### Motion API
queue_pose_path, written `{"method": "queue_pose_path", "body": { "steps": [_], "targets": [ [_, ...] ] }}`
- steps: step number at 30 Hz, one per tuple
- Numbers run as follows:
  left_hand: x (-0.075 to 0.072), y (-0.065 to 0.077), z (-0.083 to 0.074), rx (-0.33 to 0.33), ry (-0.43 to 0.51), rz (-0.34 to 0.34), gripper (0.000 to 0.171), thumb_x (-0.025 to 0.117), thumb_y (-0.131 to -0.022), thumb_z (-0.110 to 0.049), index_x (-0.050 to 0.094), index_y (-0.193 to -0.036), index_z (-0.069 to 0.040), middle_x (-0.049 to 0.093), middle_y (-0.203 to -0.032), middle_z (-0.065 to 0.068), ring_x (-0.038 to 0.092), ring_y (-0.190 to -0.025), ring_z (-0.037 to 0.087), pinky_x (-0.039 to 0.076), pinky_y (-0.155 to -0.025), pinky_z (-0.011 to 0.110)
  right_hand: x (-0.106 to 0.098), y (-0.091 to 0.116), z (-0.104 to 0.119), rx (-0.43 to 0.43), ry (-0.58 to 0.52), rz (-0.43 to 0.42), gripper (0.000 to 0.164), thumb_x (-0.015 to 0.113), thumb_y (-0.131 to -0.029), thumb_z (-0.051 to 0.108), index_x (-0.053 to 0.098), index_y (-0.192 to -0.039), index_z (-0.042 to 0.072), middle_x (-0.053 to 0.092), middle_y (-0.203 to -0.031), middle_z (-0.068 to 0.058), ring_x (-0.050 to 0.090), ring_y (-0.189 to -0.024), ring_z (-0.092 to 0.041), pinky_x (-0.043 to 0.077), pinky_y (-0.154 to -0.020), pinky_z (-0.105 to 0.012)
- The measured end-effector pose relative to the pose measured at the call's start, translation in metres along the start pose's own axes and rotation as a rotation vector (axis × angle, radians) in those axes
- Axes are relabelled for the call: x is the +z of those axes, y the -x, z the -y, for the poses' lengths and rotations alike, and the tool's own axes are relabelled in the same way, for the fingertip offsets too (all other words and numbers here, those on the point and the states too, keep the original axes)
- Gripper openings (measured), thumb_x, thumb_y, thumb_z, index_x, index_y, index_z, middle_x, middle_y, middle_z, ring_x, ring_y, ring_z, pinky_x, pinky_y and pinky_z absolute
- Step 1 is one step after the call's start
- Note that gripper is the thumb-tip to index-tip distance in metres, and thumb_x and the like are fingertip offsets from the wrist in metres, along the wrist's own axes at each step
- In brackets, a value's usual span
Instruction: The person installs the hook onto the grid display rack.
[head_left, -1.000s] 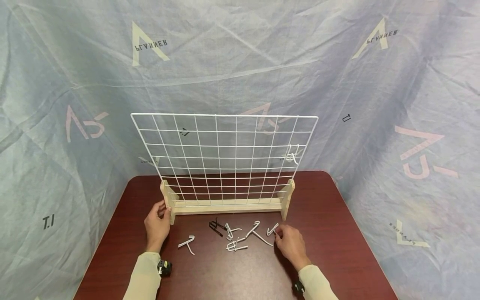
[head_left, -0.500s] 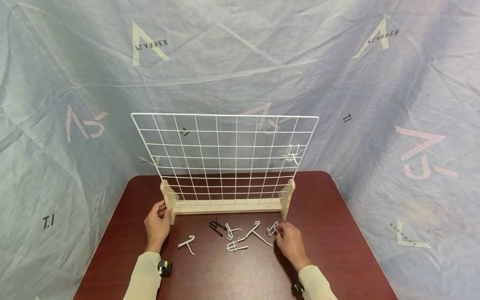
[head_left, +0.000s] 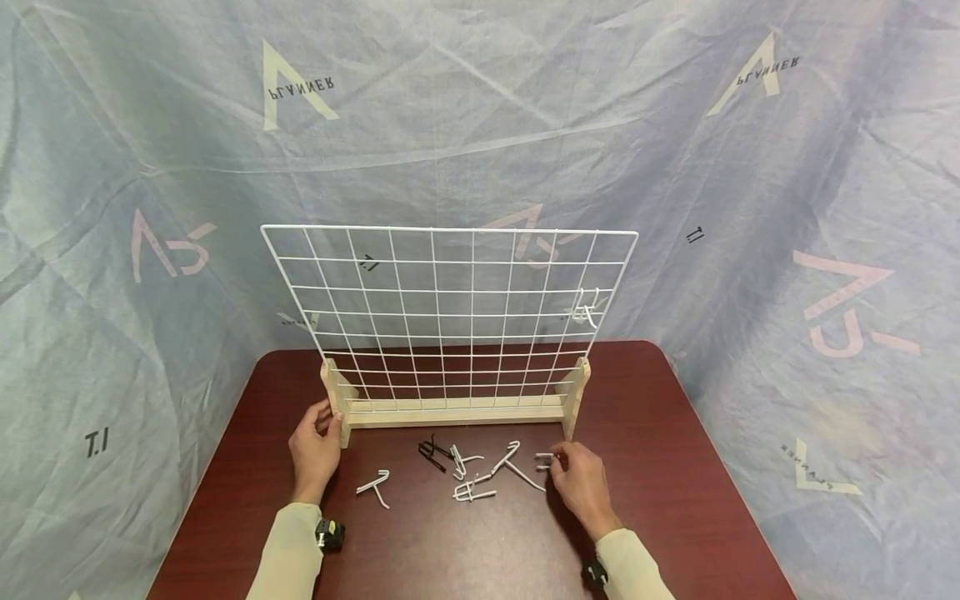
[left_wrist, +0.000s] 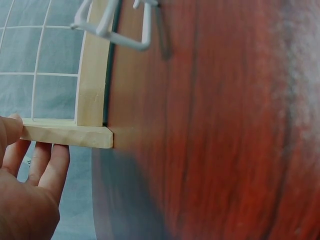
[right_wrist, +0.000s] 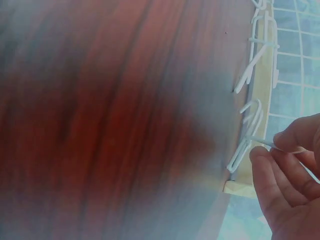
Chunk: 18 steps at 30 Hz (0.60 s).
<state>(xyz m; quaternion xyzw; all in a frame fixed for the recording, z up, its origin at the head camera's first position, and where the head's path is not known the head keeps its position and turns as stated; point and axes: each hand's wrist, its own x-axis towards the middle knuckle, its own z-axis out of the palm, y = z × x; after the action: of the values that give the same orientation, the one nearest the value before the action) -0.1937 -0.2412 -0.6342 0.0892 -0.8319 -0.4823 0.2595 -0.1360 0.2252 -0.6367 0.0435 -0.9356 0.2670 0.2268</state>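
Observation:
A white wire grid panel (head_left: 452, 291) stands upright in a light wooden stand (head_left: 457, 413). My left hand (head_left: 313, 450) grips the stand's left end piece, thumb on one side and fingers on the other, as the left wrist view shows at the end piece (left_wrist: 70, 136). Between the thumb and fingers of my right hand (head_left: 582, 483) is the stem of a white wire hook (right_wrist: 246, 142), pinched just in front of the stand's right foot. Part of the stem is hidden by the fingers. Another white hook (head_left: 585, 312) hangs on the grid's right side.
Before the stand lie a black hook (head_left: 431, 455) and several white ones, among them a long-armed hook (head_left: 517, 467) near my right hand and a separate hook (head_left: 374, 487) toward the left. All rest on a dark red table (head_left: 450, 558). Grey printed cloth (head_left: 480, 108) surrounds it.
My right fingers have turned the white hook, so its prongs now point left. My left hand stays on the stand, and the other hooks lie as before.

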Motion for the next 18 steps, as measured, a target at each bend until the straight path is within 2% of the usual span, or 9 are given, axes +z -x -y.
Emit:
{"method": "queue_pose_path", "body": {
  "steps": [9,18],
  "targets": [
    [-0.001,0.001,-0.003,-0.007,0.01,0.009,0.033,0.072,-0.101,-0.008,0.068,-0.134,-0.004,0.075,-0.122,0.02,0.074,-0.106,0.039,0.041,-0.074,-0.004,-0.001,-0.002,0.003,-0.033,-0.042,-0.072,0.02,0.09,-0.076,-0.001,0.08,-0.091,0.007,0.074,-0.08,0.0,0.069,-0.066,-0.009,0.057,-0.059,-0.027],
    [-0.002,0.002,-0.005,-0.003,0.0,0.015,0.034,0.07,-0.102,-0.008,0.067,-0.136,-0.004,0.074,-0.123,0.021,0.074,-0.107,0.041,0.04,-0.074,-0.004,-0.008,-0.008,0.015,-0.023,-0.121,-0.124,0.021,0.09,-0.077,-0.001,0.08,-0.094,0.006,0.077,-0.082,-0.001,0.073,-0.067,-0.009,0.058,-0.06,-0.022]
  ]
}}
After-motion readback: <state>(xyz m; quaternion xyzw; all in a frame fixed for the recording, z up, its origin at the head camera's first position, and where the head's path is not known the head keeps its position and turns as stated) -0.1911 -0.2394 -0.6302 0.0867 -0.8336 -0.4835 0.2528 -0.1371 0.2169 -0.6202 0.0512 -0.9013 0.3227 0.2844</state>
